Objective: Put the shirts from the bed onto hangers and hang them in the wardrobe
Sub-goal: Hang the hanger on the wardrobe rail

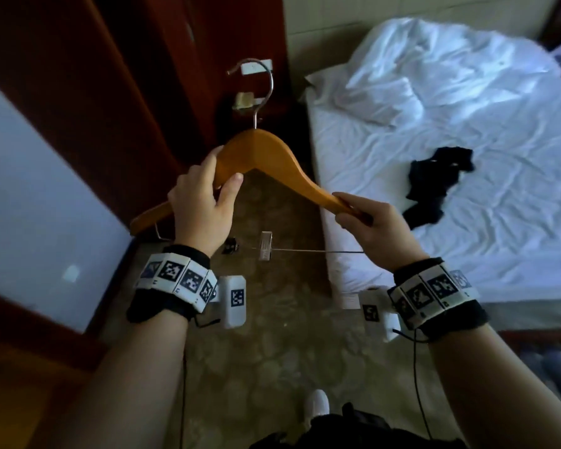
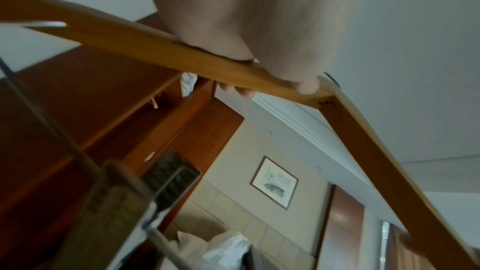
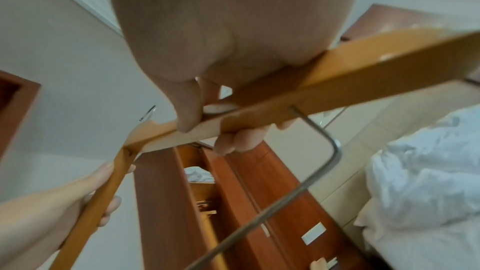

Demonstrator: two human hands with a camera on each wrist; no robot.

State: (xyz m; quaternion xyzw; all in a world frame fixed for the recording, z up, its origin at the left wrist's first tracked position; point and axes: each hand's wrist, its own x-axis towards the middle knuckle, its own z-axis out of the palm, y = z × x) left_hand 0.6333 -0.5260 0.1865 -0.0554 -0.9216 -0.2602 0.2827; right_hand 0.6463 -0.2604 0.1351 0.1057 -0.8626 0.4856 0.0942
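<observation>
2 hands hold 1 wooden hanger [image 1: 266,157] in the air beside the bed [image 1: 499,254], hook [image 1: 259,85] pointing up and away from the person. The left hand [image 1: 201,202] wraps the left arm of the hanger close to its peak, thumb underneath; the right hand [image 1: 366,218] pinches the tip of the right arm between thumb and curled fingers. A thin metal bar [image 1: 314,251] with 1 clip [image 1: 265,246] on it runs below the wood.

The only garment in sight, a dark crumpled shirt [image 1: 438,186], lies on the white sheet, well apart from the hanger and to its right. The step in hand looks like carrying the hanger to that shirt; it would go best with 1 hand freed to find the collar opening while the other keeps the hanger level, each wooden arm fed in turn so the cloth does not bunch, and the bar and clip kept out of the fabric.

A rumpled duvet [image 1: 434,53] and pillow [image 1: 379,98] lie at the head of the bed, clear of the shirt. The red-brown wardrobe [image 1: 78,76] stands to the left, its door swung into the narrow strip of floor [image 1: 272,335] beside the bed, which could crowd the walk back.
</observation>
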